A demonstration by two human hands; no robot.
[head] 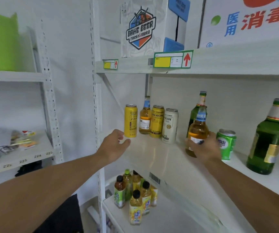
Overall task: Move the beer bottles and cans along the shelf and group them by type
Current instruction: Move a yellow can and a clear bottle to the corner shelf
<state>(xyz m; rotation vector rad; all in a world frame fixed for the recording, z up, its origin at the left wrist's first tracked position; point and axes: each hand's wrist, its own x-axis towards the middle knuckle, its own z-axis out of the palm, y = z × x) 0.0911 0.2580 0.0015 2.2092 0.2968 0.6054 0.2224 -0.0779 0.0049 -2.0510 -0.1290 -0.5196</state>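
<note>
On the white shelf [160, 153] a yellow can [130, 121], a clear amber bottle [145, 117], a second yellow can [157, 121] and a white can [169, 126] stand grouped at the left. My left hand [114, 145] hovers open just in front of the first yellow can. My right hand [202, 147] grips the lower part of another clear amber bottle [198, 128], upright. Behind it stands a green bottle [196, 110]. A green can [226, 143] stands right of my right hand, and a large green bottle [266, 142] further right.
The shelf above carries a beer carton [142, 27] and a white box [246, 21], with price tags [172, 59] on its edge. Below, several tea bottles [135, 194] stand on the lower shelf. A second rack [17, 148] with packets is at the left.
</note>
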